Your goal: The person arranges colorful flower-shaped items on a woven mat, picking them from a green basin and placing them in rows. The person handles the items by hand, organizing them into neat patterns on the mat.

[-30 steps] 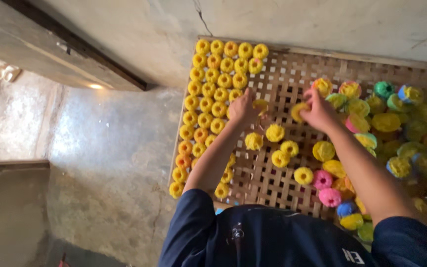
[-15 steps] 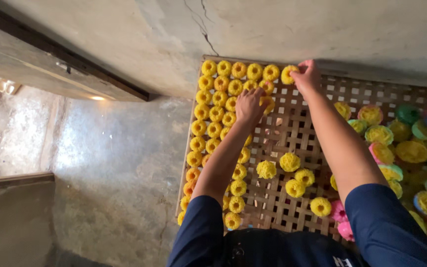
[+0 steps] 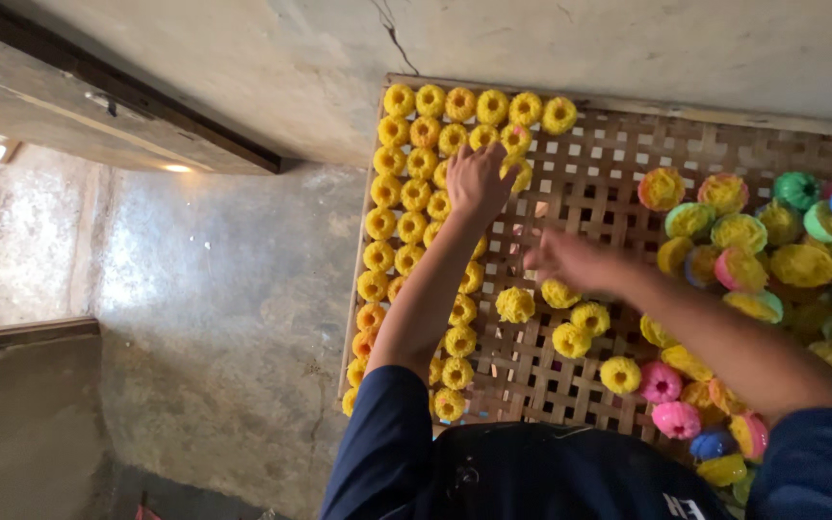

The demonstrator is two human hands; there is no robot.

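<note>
Rough concrete floor (image 3: 214,318) surrounds a woven bamboo lattice tray (image 3: 609,173). Left hand (image 3: 474,178) rests fingers-down on ranked yellow frilly cakes (image 3: 416,197); right hand (image 3: 570,260), loosely open and empty, hovers nearby. Cakes look light, crumbly: lift by their sides.

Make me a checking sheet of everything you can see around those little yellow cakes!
Surface: woven lattice tray, on the floor by a cracked wall.
Job's things: yellow cakes in neat rows on the tray's left side; a few loose ones mid-tray.
Clutter: heap of cakes in coloured cups at right.
Hands: left hand rests on the rows; right hand blurred, over the loose cakes.
Cables: nothing seen.
Surroundings: concrete floor, wooden door frame.
</note>
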